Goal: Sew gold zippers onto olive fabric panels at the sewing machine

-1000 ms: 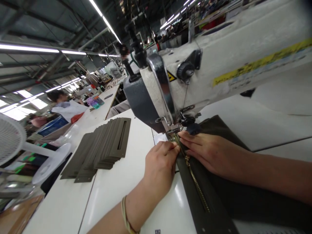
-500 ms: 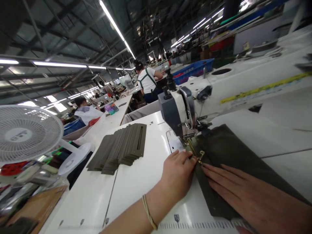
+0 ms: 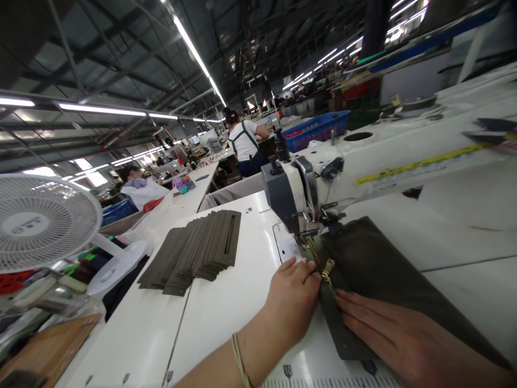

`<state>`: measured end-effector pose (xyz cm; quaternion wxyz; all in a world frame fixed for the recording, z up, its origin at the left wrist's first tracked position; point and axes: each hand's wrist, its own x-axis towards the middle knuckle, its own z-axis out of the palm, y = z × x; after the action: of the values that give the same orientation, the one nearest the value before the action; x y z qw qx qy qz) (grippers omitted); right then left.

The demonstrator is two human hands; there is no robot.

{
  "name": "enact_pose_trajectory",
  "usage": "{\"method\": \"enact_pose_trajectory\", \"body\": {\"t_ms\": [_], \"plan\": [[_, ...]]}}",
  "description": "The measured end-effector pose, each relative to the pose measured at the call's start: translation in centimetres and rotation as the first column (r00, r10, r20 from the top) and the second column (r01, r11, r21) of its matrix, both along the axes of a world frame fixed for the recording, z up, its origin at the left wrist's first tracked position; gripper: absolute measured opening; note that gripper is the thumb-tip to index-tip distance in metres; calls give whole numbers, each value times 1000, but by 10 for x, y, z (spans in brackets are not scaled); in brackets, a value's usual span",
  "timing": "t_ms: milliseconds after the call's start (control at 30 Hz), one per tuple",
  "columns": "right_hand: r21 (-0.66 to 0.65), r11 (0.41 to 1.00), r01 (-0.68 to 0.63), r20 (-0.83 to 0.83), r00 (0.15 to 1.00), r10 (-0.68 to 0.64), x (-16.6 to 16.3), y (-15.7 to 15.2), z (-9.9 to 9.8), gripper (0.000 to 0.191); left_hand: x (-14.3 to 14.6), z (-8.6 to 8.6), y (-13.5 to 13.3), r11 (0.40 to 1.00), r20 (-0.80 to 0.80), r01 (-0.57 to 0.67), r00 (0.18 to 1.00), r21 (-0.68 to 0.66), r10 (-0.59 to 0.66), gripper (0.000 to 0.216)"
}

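A dark olive panel [image 3: 375, 269] of smooth material lies under the sewing machine head [image 3: 288, 194]. Along its left side runs a brass-toothed zipper [image 3: 313, 250], one end beneath the presser foot. The gold zipper slider [image 3: 328, 268] sits between my two hands. My left hand [image 3: 293, 296] has its fingers curled together at the panel's left edge, beside the zipper; its fingertips are partly hidden. Flat on the panel, right of the zipper, rests my right hand [image 3: 388, 328], fingers stretched out and close together.
A fanned stack of olive pieces with slots [image 3: 194, 250] lies on the white table [image 3: 226, 318], left of the machine. A white fan [image 3: 44, 223] stands at the far left. Scissors [image 3: 484, 132] rest on the machine arm. Two people sit farther off; a blue crate [image 3: 317, 129] is behind the machine.
The zipper slider's pull has turned and shows more fully, with my left fingertips slightly back from it. Both hands stay beside the zipper. The whole view has shifted a little.
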<state>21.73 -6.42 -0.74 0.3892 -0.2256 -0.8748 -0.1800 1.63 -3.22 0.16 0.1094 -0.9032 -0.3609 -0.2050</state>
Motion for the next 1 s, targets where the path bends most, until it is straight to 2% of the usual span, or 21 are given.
{"method": "enact_pose_trajectory", "body": {"t_ms": [467,600,767,900,1000], "plan": [[10,999,-45,102,994,44,3,27,1,48,3,6,24,1000,24,21,1000,-19,-21,12],[-21,1000,-20,55,998,21,1,38,-2,49,2,4,34,998,42,-35,998,-50,37,10],[-30,999,-14,70,997,16,0,51,-3,48,-1,-4,46,999,79,-36,996,7,35,13],[-38,999,-5,86,996,9,-1,51,-4,47,-3,-6,45,1000,157,-5,988,-11,6,20],[-116,993,-29,74,997,38,2,48,-4,46,-5,-6,39,997,200,13,980,-75,3,21]]}}
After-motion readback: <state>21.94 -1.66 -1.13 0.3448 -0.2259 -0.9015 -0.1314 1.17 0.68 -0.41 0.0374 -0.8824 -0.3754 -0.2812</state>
